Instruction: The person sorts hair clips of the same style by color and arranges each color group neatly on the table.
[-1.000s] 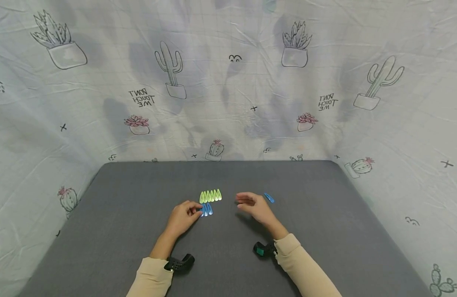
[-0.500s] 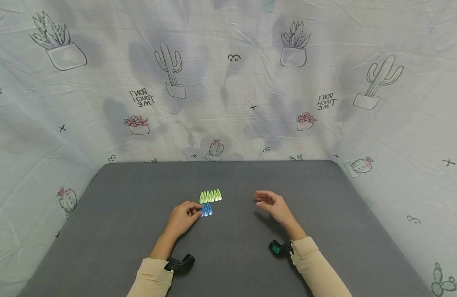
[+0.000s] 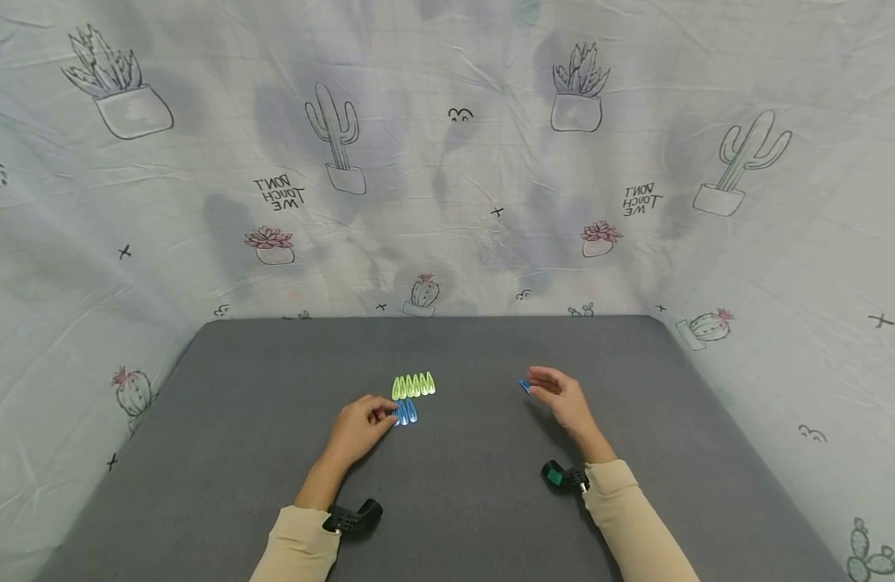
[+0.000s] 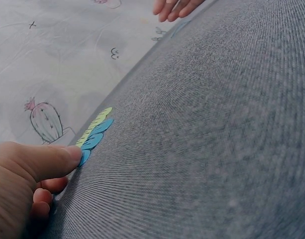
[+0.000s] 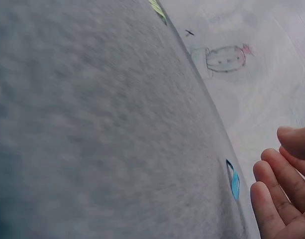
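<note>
Several yellow-green snap hair clips lie side by side in a row on the grey table. Just in front of them is a shorter row of blue snap hair clips. My left hand pinches the leftmost blue clip between thumb and index finger, partly covering it; in the left wrist view the thumb is at its end. Off to the right, a single blue hair clip lies on the table. My right hand hovers beside it, fingers relaxed and bent, with nothing held; it overlaps part of that clip in the head view.
The dark grey table reaches back to a pale cloth printed with cacti, which hangs behind it and along both sides. Black wrist cameras are strapped at both sleeves.
My right hand moved right from mid-table, passing over and hiding the single blue clip, and is now at its right side. My left hand stays at the blue row.
</note>
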`<move>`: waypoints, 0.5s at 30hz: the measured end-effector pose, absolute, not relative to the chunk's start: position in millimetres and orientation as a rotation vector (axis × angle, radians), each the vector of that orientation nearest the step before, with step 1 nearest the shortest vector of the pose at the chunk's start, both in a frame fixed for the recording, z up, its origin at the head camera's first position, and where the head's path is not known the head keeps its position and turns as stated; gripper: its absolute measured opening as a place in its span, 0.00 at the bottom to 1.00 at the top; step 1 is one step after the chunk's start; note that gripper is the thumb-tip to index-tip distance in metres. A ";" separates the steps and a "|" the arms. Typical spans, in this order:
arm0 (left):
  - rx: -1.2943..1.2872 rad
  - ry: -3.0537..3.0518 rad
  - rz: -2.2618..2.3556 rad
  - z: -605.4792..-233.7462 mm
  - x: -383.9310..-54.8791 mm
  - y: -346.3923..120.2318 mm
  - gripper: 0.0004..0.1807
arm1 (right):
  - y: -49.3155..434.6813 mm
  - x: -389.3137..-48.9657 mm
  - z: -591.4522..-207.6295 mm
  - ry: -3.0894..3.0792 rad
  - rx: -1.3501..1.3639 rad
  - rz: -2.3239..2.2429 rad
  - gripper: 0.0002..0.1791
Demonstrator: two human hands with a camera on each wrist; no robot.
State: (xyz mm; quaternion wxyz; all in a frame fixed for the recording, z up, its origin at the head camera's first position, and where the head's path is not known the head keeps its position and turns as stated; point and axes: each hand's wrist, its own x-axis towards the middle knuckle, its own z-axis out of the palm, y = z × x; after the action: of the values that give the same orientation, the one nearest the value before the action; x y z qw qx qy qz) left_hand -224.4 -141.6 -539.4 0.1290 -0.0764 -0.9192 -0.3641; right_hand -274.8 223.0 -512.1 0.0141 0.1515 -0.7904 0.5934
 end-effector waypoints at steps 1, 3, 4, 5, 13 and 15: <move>-0.222 -2.673 -1.057 -539.6 -224.5 -141.7 0.07 | 224.8 -277.5 -515.9 -2.465 0.459 1.833 0.22; -0.222 -2.671 -1.057 -539.7 -224.4 -141.7 0.07 | 227.1 -281.9 -522.4 -2.474 0.427 1.814 0.22; -0.223 -2.671 -1.054 -539.9 -224.4 -141.7 0.07 | 227.6 -283.5 -524.3 -2.479 0.413 1.809 0.22; -0.224 -2.670 -1.054 -539.9 -224.4 -141.7 0.07 | 227.8 -284.7 -525.7 -2.481 0.405 1.799 0.22; -0.234 -2.660 -1.045 -540.6 -224.9 -142.3 0.07 | 224.1 -292.6 -525.7 -2.611 0.341 1.576 0.19; -0.236 -2.660 -1.046 -540.5 -225.2 -142.5 0.07 | 222.6 -294.0 -523.7 -2.658 0.334 1.498 0.18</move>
State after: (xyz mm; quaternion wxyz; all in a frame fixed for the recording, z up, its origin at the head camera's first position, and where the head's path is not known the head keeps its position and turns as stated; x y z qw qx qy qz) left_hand -225.2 -142.5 -540.5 0.1362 -0.0815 -0.9189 -0.3612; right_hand -294.0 222.6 -523.7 0.0361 0.1086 -0.8655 0.4876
